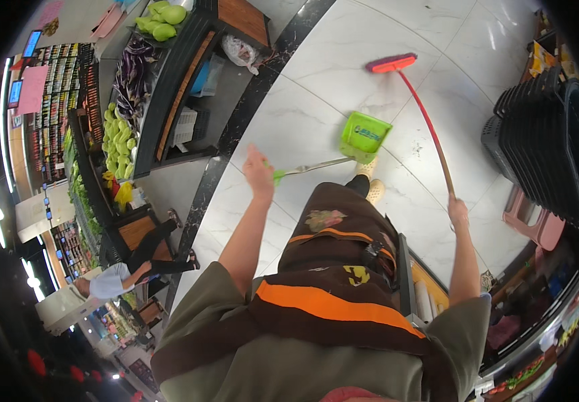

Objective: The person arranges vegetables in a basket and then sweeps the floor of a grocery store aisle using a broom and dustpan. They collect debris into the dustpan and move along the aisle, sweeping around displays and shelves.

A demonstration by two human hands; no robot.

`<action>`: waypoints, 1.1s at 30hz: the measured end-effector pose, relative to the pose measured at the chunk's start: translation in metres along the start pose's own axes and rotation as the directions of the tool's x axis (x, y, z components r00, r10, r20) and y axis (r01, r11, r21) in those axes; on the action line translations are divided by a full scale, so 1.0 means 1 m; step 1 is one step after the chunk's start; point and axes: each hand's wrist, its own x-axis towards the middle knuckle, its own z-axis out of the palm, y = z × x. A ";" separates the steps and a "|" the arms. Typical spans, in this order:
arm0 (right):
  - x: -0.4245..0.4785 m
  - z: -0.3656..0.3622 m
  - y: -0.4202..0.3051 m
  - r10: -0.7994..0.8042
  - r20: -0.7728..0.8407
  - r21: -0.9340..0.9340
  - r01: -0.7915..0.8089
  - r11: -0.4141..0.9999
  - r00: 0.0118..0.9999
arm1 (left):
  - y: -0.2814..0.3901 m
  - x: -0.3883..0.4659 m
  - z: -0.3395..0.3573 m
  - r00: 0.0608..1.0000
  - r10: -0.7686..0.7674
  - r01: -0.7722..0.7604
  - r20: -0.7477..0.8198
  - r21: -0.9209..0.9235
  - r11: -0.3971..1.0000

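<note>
My left hand is around the green grip of a long-handled dustpan. Its metal handle runs right to the bright green pan, which bears writing. The pan is close to my beige clogs, and its inside faces up. In my right hand is the end of a broom's handle, red along most of its length. The broom head, orange-red with dark purple bristles, is on the white tiles farther out, apart from the pan.
Black shopping baskets are stacked at right, beside a pink plastic stool. At left, a dark produce stand holds eggplants and green vegetables. A person is farther left. A black border strip crosses the floor.
</note>
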 end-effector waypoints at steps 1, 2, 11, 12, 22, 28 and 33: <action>0.010 0.014 -0.028 0.047 0.081 0.106 -0.055 0.993 0.996 | -0.006 0.003 0.011 0.998 0.026 -0.027 0.055 0.009 1.000; 0.014 0.028 -0.047 0.085 0.168 0.199 -0.118 0.973 0.982 | -0.009 0.005 0.021 0.996 0.039 -0.041 0.079 0.026 0.999; -0.152 0.061 0.092 0.229 0.219 -0.150 -0.199 0.968 0.948 | -0.011 0.041 0.071 0.981 0.016 -0.053 0.196 0.187 0.981; -0.179 0.064 0.115 0.262 0.178 -0.138 -0.239 0.961 0.949 | -0.011 0.046 0.076 0.974 0.019 -0.067 0.225 0.205 0.977; -0.255 0.026 0.110 0.349 0.033 0.050 -0.351 0.935 0.936 | -0.032 0.069 0.131 0.847 0.170 -0.429 0.503 0.461 0.777; -0.097 0.057 0.064 0.274 -0.105 0.218 -0.246 0.944 0.956 | -0.039 0.060 0.146 0.797 0.276 -0.506 0.537 0.344 0.791; -0.053 0.059 0.018 0.229 0.113 0.658 -0.246 0.711 0.967 | -0.067 0.047 0.136 0.820 0.317 -0.486 0.477 0.288 0.825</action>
